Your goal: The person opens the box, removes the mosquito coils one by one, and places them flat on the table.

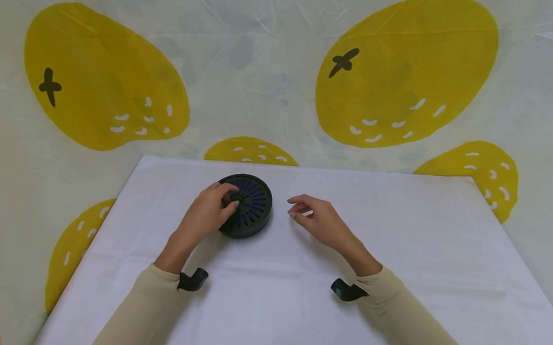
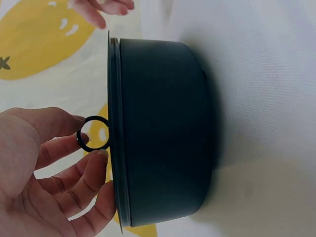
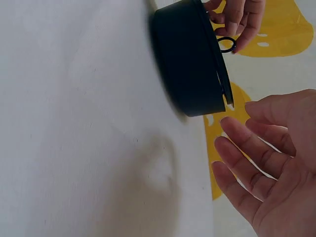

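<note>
A round black container [image 1: 249, 222] with a slotted lid [image 1: 256, 200] sits on the white cloth [image 1: 395, 268], towards the far left of middle. My left hand [image 1: 228, 198] reaches over its near left edge and pinches the small black ring [image 2: 93, 133] at the lid's centre between thumb and fingers. In the right wrist view the same ring [image 3: 227, 45] shows at those fingers [image 3: 237, 19]. My right hand [image 1: 303, 210] hovers just right of the container [image 3: 187, 59], fingers loosely extended, holding nothing and apart from it. The container's inside is hidden.
The white cloth covers a table whose far edge [image 1: 306, 167] lies just behind the container. A pale backdrop printed with large yellow fruit shapes [image 1: 401, 68] rises behind and hangs at both sides.
</note>
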Demonstrator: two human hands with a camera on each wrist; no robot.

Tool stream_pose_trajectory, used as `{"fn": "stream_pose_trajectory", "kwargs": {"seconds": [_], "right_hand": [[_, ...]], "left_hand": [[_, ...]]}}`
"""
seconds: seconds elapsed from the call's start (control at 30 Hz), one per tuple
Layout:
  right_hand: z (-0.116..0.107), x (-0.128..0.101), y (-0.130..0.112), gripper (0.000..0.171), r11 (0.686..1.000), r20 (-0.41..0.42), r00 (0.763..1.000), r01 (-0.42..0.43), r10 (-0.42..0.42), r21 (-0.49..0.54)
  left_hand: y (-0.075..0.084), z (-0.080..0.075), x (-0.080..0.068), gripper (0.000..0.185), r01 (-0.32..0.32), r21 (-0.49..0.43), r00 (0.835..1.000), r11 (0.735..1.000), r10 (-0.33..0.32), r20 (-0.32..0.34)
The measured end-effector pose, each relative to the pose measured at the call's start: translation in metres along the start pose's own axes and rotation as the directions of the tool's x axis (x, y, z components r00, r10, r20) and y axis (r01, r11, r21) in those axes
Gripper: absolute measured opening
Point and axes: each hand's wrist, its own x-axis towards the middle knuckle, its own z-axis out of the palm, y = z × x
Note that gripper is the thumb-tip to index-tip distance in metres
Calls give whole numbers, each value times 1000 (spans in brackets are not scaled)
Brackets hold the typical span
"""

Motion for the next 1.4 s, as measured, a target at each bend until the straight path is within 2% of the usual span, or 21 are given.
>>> {"fn": "stream_pose_trajectory", "kwargs": {"seconds": [0.23, 0.5, 0.73, 0.97, 1.4], "right_hand": [[7, 7, 1, 31, 995, 14, 998, -56, 55, 79], [15, 12, -3, 33, 983, 41, 993, -116, 111, 144], [23, 16, -1, 36, 942, 101, 980, -192, 170, 276], [32, 19, -1, 39, 913, 112, 971, -238, 212, 330], [41, 23, -5, 42, 876, 72, 971, -236, 226, 421]], "left_hand": [[-2, 2, 7, 27, 32, -36, 998, 999, -30, 47], [-3, 3, 12, 21, 61, -69, 997, 996, -58, 54], [-2, 2, 14, 17, 79, -95, 996, 992, -73, 56], [-2, 2, 14, 15, 98, -109, 994, 989, -92, 58], [-3, 1, 15, 13, 116, -132, 993, 984, -110, 47]]}}
